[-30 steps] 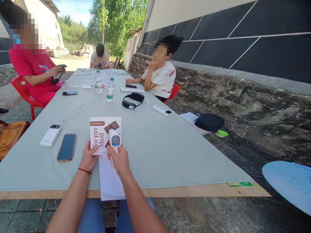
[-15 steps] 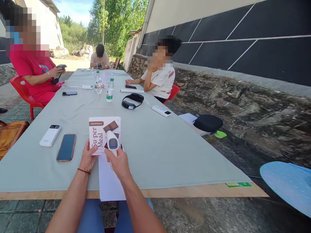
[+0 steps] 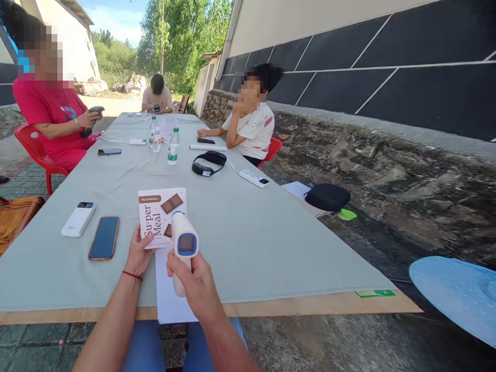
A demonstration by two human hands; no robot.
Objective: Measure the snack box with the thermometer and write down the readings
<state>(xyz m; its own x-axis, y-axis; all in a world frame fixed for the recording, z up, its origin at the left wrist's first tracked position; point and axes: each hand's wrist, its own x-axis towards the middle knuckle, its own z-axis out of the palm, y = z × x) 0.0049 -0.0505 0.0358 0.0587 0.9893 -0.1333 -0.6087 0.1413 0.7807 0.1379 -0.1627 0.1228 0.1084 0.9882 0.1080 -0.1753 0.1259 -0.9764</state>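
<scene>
My left hand (image 3: 140,250) grips the lower left corner of a white and brown box (image 3: 157,214) printed "NutriMotion Su-per Meal", its front tilted up toward me. My right hand (image 3: 197,279) is wrapped round the handle of a white infrared thermometer (image 3: 186,235) with a blue-rimmed screen. The thermometer's head points away from me and covers the box's lower right part; whether the two touch I cannot tell. Beneath both hands, white paper (image 3: 174,299) lies over the table's front edge.
Left of my hands are a phone (image 3: 104,237) and a white power bank (image 3: 78,219). Farther along the table (image 3: 271,248) stand water bottles (image 3: 173,147), beside a black headset (image 3: 209,163) and another power bank (image 3: 253,178). Three people sit round the table.
My right hand has drawn the thermometer back toward me and slightly right, uncovering more of the box. The box stays in my left hand, nearly in place.
</scene>
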